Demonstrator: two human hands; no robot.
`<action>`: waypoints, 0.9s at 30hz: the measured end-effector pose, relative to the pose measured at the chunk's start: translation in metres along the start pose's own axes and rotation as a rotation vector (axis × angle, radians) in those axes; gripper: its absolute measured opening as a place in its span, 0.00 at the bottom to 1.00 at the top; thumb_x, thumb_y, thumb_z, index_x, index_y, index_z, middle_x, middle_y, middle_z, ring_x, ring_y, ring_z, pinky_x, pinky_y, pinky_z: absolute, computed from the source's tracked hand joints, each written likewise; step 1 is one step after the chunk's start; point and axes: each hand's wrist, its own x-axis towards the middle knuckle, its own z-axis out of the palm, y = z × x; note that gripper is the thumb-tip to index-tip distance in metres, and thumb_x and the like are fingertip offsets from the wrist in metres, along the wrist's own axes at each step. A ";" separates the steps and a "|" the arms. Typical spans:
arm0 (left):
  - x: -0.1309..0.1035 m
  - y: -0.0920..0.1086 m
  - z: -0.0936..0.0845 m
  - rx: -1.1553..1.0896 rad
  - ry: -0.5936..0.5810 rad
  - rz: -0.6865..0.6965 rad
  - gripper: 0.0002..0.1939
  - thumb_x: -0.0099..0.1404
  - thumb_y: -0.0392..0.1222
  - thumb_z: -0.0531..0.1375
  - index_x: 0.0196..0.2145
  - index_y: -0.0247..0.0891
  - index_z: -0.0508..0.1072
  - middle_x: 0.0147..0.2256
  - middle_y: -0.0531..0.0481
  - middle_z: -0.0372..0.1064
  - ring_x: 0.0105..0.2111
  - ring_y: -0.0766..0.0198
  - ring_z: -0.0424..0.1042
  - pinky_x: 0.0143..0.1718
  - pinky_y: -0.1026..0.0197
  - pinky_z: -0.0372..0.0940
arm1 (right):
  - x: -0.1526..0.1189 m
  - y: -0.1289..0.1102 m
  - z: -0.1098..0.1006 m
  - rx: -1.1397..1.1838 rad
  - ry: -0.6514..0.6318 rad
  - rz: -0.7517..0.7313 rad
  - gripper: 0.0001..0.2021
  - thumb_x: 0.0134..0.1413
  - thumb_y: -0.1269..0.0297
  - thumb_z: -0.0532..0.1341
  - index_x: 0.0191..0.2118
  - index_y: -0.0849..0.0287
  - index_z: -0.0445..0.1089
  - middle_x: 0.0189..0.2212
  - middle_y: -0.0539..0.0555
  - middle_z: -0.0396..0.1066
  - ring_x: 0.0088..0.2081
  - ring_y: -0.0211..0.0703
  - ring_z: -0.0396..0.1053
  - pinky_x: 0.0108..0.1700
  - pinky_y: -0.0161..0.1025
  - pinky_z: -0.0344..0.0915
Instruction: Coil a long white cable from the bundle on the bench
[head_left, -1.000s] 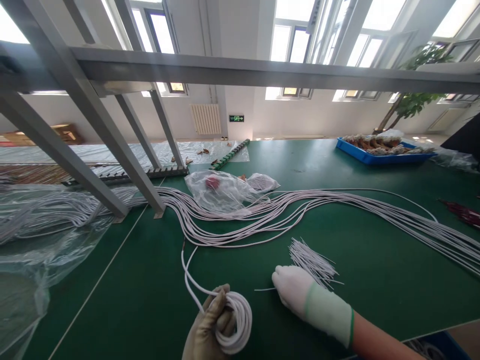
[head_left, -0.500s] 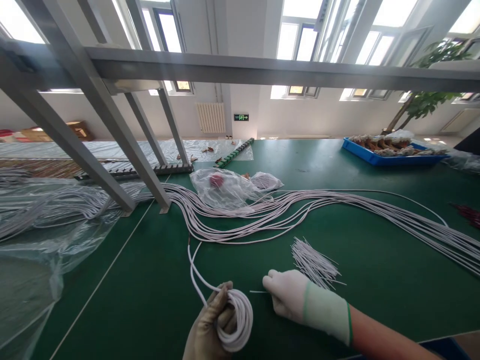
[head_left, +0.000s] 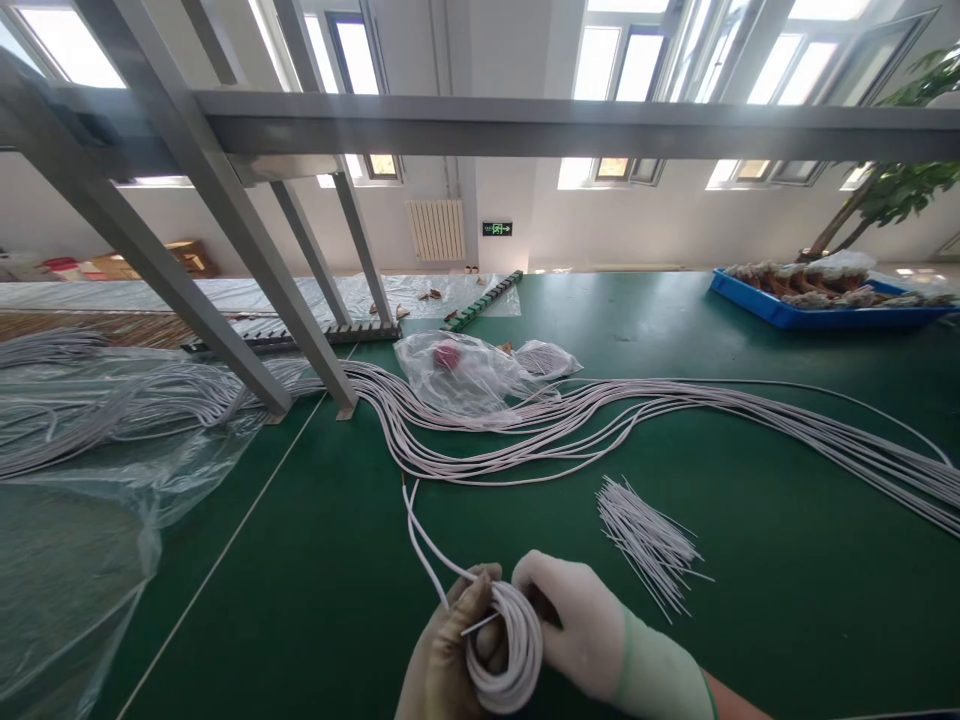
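Since a second ago the right hand [head_left: 581,630] has left the pile of thin ties and come across to the coil, bringing one thin white tie [head_left: 480,626] with it.

Far left of the hands: clear plastic sheeting [head_left: 82,520] over loose white cables.

Ahead and left: grey metal frame legs [head_left: 247,300] standing on the green table [head_left: 750,600].

Left hand [head_left: 450,665]: tan glove, clenched round the coil of white cable [head_left: 510,655], thumb over the windings. The coil sits upright between the two hands, at the near edge of the table.

Rising from the coil: its free cable tail [head_left: 420,540], running away from the hands toward the long bundle.

Ahead of both hands: long bundle of white cables [head_left: 600,415], laid across the table left to right; beyond it a clear plastic bag [head_left: 465,375] with a red item inside.

Right hand: white glove with green cuff, fingers closed against the right side of the coil, pinching the tie that crosses the windings.

Right of the right hand, apart from it: pile of thin white ties [head_left: 649,540].

Far ahead and right: blue tray [head_left: 795,315].
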 end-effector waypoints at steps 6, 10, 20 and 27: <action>0.008 0.004 -0.010 0.188 -0.072 0.066 0.04 0.65 0.43 0.68 0.36 0.41 0.82 0.36 0.41 0.80 0.48 0.42 0.79 0.46 0.50 0.76 | -0.001 0.003 0.005 0.188 0.025 0.031 0.18 0.63 0.67 0.61 0.58 0.57 0.71 0.39 0.54 0.79 0.38 0.47 0.77 0.43 0.43 0.74; 0.007 0.011 -0.014 0.303 -0.057 0.099 0.10 0.65 0.49 0.67 0.40 0.42 0.82 0.38 0.40 0.80 0.50 0.40 0.78 0.47 0.48 0.75 | -0.011 0.000 -0.003 0.311 -0.039 0.084 0.27 0.59 0.71 0.55 0.64 0.58 0.67 0.49 0.58 0.77 0.50 0.51 0.76 0.55 0.48 0.72; 0.010 0.018 -0.025 0.364 -0.096 -0.096 0.23 0.49 0.54 0.79 0.38 0.43 0.81 0.31 0.49 0.79 0.36 0.50 0.80 0.36 0.55 0.76 | -0.001 -0.034 0.009 -0.002 0.019 0.344 0.36 0.57 0.51 0.69 0.67 0.59 0.65 0.55 0.63 0.73 0.54 0.62 0.73 0.55 0.55 0.74; 0.015 0.012 -0.028 0.273 -0.262 -0.053 0.27 0.49 0.58 0.79 0.42 0.42 0.82 0.32 0.47 0.81 0.43 0.46 0.81 0.47 0.53 0.75 | 0.000 -0.002 0.020 -0.253 0.191 -0.197 0.23 0.77 0.58 0.48 0.62 0.66 0.71 0.51 0.66 0.76 0.49 0.56 0.77 0.52 0.50 0.77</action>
